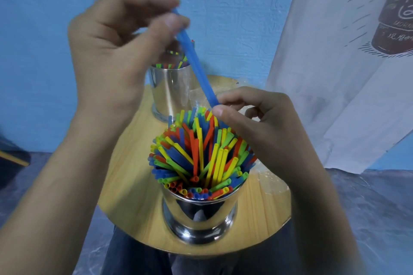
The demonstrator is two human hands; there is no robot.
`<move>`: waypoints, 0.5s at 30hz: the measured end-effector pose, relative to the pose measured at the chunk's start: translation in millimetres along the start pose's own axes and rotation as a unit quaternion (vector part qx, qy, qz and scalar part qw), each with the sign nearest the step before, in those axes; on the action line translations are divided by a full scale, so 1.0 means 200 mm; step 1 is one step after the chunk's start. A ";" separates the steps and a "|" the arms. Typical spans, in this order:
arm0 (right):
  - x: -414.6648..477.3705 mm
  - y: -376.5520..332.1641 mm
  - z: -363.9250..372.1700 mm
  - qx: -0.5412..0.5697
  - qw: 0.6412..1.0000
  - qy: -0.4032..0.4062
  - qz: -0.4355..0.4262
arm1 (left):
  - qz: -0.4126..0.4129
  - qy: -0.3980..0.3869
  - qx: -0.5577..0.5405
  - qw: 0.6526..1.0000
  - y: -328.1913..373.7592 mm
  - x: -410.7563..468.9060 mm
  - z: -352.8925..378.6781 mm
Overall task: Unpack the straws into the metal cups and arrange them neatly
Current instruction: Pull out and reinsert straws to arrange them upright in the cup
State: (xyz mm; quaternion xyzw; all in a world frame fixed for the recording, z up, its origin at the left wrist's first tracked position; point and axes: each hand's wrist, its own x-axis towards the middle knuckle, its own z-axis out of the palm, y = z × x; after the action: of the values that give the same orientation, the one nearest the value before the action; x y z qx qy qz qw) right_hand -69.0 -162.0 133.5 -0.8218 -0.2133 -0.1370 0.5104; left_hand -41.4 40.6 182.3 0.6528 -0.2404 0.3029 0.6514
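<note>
A single blue straw (196, 67) slants above the near metal cup (200, 216). My left hand (116, 51) pinches its upper end, and my right hand (252, 123) pinches its lower end just over the cup's mouth. The near cup is packed with several red, yellow, green and blue straws (201, 158) fanning outward. A second metal cup (169, 91) stands farther back, partly behind my left hand, with coloured straw tips showing at its rim.
Both cups stand on a small round wooden table (129, 185). Crumpled clear plastic wrapping (268, 176) lies on the table under my right hand. A blue wall is behind, a white printed cloth (335, 51) hangs at right, and my lap shows below the table.
</note>
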 end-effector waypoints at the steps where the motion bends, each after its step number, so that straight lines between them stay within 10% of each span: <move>1: 0.00 0.00 0.00 -0.002 1.000 -0.001 0.001 | -0.009 0.022 -0.018 1.000 -0.01 0.01 -0.03; 10: 0.00 0.00 -0.01 0.130 0.982 0.136 -0.019 | -0.155 0.145 -0.122 0.970 -0.15 -0.04 -0.14; 15: 0.00 0.00 -0.04 0.308 0.932 0.190 0.015 | -0.245 0.033 -0.038 0.968 -0.17 -0.14 -0.13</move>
State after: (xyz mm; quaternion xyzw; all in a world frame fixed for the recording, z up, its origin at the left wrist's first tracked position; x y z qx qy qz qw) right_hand -68.8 -168.9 137.1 -0.5859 -0.1316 -0.2110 0.7713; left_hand -38.3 65.7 137.2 0.6563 -0.0626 0.1461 0.7376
